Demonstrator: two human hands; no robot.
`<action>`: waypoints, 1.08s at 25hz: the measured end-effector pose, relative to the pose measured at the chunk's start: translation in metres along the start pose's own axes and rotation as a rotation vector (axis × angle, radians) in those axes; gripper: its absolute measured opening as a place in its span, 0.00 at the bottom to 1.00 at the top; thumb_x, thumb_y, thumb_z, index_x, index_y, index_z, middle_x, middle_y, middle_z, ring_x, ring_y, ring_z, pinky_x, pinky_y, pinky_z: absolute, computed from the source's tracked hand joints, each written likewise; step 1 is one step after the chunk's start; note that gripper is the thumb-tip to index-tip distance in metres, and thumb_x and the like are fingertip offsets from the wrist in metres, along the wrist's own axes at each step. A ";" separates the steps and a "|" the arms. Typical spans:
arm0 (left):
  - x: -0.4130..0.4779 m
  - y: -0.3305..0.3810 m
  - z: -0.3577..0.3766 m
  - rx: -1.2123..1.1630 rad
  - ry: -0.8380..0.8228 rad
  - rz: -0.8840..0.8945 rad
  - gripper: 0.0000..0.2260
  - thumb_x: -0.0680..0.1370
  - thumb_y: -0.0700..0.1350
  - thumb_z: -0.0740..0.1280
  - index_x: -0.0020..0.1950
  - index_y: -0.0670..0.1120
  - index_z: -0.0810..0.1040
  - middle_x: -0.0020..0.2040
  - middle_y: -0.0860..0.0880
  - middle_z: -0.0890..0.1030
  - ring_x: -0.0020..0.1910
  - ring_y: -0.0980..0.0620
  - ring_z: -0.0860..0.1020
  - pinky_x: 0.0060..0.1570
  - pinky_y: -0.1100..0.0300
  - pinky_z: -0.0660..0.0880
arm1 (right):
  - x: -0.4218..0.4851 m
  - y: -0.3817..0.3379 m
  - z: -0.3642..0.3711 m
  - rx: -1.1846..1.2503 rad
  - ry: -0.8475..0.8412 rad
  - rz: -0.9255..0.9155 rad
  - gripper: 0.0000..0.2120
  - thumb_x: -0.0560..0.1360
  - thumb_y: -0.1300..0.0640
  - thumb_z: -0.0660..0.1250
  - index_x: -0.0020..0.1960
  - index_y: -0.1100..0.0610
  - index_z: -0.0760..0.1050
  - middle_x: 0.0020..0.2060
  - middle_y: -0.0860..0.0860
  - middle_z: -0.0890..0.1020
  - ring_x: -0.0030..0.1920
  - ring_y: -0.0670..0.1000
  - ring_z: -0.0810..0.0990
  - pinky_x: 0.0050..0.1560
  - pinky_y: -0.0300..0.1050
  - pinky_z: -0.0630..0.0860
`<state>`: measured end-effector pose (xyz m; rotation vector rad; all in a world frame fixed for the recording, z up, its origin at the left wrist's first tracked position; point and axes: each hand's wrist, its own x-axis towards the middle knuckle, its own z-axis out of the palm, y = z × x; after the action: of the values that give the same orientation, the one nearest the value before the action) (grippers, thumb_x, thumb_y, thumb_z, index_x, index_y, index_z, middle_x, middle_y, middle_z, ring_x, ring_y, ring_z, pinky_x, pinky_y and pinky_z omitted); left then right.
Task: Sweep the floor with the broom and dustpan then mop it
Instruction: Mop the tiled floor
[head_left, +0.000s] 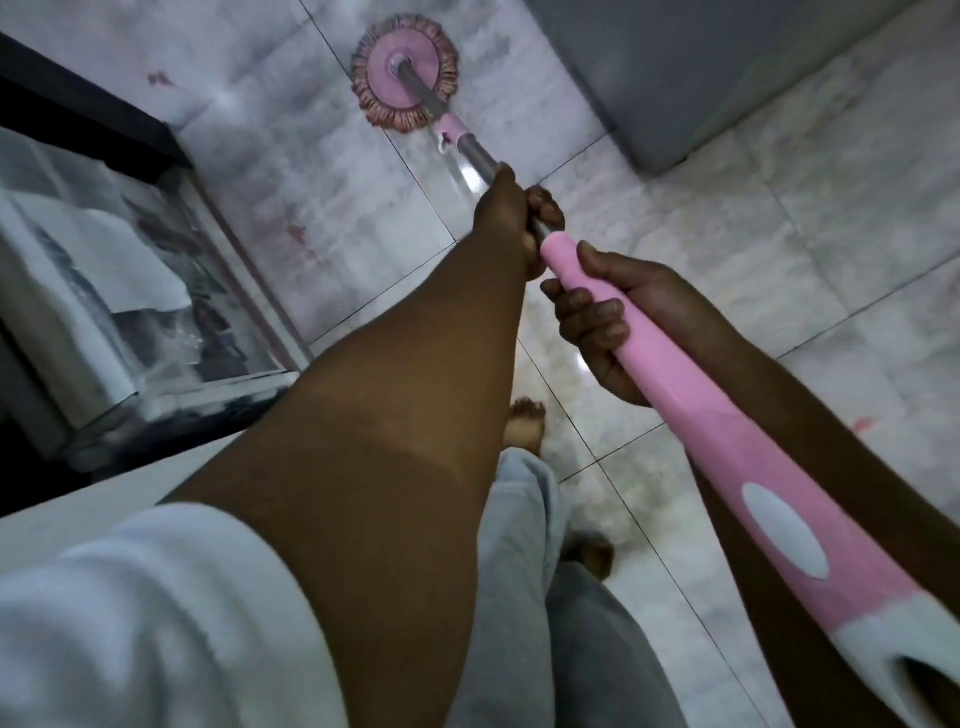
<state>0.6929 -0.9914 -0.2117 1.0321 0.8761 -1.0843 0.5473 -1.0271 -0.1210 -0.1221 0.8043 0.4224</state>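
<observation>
A pink spin mop runs from lower right to upper middle. Its round head (404, 75), with a pink disc and a brownish fringe, lies flat on the white marble-patterned tile floor (753, 208). My left hand (511, 215) is closed around the metal shaft (475, 156), just above the pink grip. My right hand (610, 325) is wrapped around the pink handle (727, 447) lower down. The handle's white end reaches the bottom right corner. No broom or dustpan is in view.
A glass-fronted cabinet (104, 291) with a dark frame stands at the left, its base along the floor. A grey appliance or cabinet (701, 67) fills the upper right. My bare feet (527, 423) and grey trousers are below the handle. Wet sheen shows on tiles near my feet.
</observation>
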 end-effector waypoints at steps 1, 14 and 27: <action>-0.002 -0.007 -0.001 0.001 0.008 -0.002 0.21 0.82 0.55 0.58 0.35 0.45 0.63 0.19 0.51 0.63 0.13 0.57 0.62 0.17 0.73 0.61 | -0.003 0.005 -0.004 0.008 0.005 -0.012 0.13 0.71 0.50 0.65 0.47 0.60 0.71 0.29 0.47 0.69 0.21 0.41 0.68 0.19 0.29 0.65; -0.117 -0.235 0.000 0.218 -0.007 -0.183 0.22 0.82 0.58 0.58 0.34 0.46 0.64 0.19 0.51 0.62 0.14 0.56 0.60 0.18 0.73 0.59 | -0.190 0.141 -0.121 0.273 0.078 -0.149 0.14 0.74 0.52 0.66 0.51 0.62 0.72 0.29 0.49 0.72 0.20 0.43 0.70 0.16 0.33 0.67; -0.102 -0.215 0.030 0.322 -0.016 -0.201 0.21 0.81 0.58 0.60 0.35 0.45 0.66 0.23 0.50 0.64 0.16 0.55 0.61 0.18 0.71 0.61 | -0.177 0.108 -0.111 0.291 0.100 -0.167 0.16 0.75 0.50 0.65 0.52 0.63 0.74 0.28 0.50 0.71 0.19 0.43 0.69 0.14 0.36 0.67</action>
<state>0.4621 -1.0216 -0.1549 1.2162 0.8206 -1.4355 0.3191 -1.0145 -0.0652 0.0609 0.9378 0.1395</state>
